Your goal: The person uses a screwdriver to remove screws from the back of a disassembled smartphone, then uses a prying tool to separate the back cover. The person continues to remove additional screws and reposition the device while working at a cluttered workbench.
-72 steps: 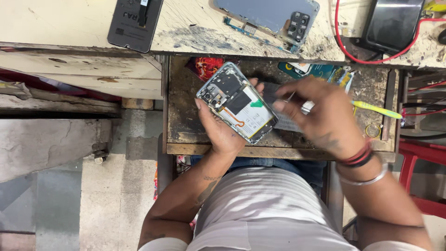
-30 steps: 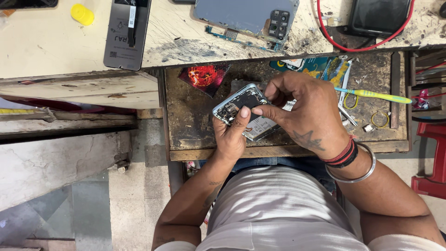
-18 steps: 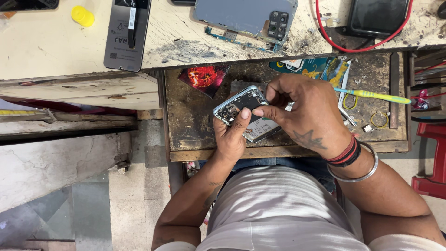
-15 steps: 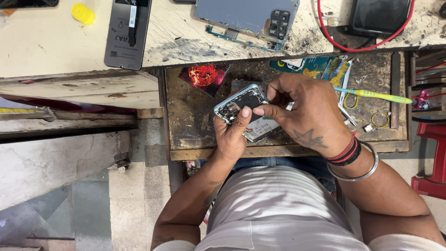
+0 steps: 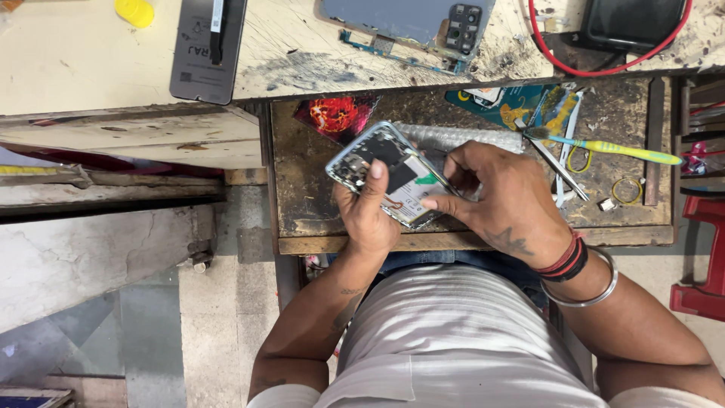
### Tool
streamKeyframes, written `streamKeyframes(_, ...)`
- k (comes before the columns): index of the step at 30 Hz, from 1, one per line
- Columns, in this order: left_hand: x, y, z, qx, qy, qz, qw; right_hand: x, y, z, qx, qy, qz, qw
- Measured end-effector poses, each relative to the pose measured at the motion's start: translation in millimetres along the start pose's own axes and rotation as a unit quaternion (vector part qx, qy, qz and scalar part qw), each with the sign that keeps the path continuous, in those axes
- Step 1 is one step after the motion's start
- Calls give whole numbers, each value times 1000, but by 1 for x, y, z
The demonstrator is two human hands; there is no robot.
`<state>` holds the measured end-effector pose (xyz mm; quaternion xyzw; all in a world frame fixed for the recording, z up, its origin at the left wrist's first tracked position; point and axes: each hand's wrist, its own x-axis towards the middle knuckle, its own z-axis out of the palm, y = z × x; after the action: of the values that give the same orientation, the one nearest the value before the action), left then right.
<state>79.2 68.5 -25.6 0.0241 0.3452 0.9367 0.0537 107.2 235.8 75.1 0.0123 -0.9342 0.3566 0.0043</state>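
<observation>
fingers of your left hand are wrapped around an opened phone, back cover off, its boards and a pale battery face up; your thumb lies across the middle of it. it sits tilted above the open drawer, not resting on anything. your right hand is just beside it, fingers pinched at the phone's lower edge; what they pinch is too small to tell.

this phone looks light and stiff in the frame but fragile inside: thin flex ribbons, small connectors and bare boards would not take pressure. hold it by the metal side rails, as your left fingers mostly do, and keep the thumb on the battery, not on the boards.

beyond your right fingers, in the drawer, lie a yellow-and-green toothbrush, tweezers and a strip of bubble wrap. past your left fingers, on the surface above the drawer, lie a dark phone back and a grey-blue back cover, well apart from your hands. a red cable loops further off.
</observation>
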Motion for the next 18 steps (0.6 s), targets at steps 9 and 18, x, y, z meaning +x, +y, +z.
streamKeyframes(9,-1,-8,-8,-40,42,46,997,-14,14,19,63,41,75,994)
streamKeyframes(18,-4,-11,-13,-40,66,60,995,-16,19,28,98,71,75,990)
